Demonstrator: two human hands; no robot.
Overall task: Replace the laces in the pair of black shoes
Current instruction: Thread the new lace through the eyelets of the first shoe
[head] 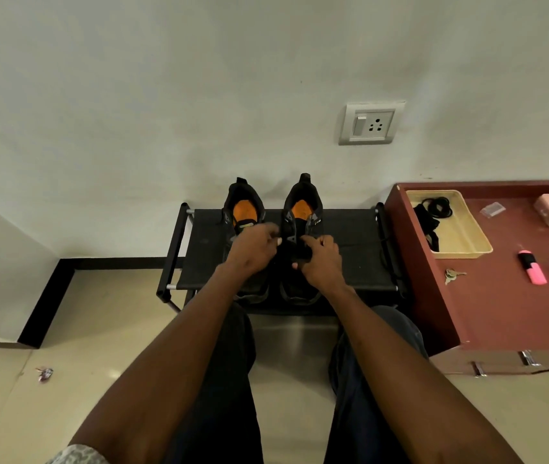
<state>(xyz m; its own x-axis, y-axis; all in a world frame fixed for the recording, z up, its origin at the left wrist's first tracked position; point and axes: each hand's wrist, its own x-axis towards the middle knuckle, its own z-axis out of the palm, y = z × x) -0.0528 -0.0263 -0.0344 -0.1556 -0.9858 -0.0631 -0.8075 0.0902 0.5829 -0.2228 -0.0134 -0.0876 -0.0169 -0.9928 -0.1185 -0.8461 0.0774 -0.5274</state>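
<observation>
Head view: left hand [255, 250] and right hand [320, 262] are pinching, apparently, the lace on the right shoe [301, 242], steadying the eyelets for threading.

head cam | looks forward and down | close over both forearms | shoe rack [350, 242] against wall

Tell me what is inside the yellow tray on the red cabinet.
The yellow tray holds a coil of black laces near its far end and more black lace or strap along its left wall. Whatever lies beneath them is covered.
</observation>
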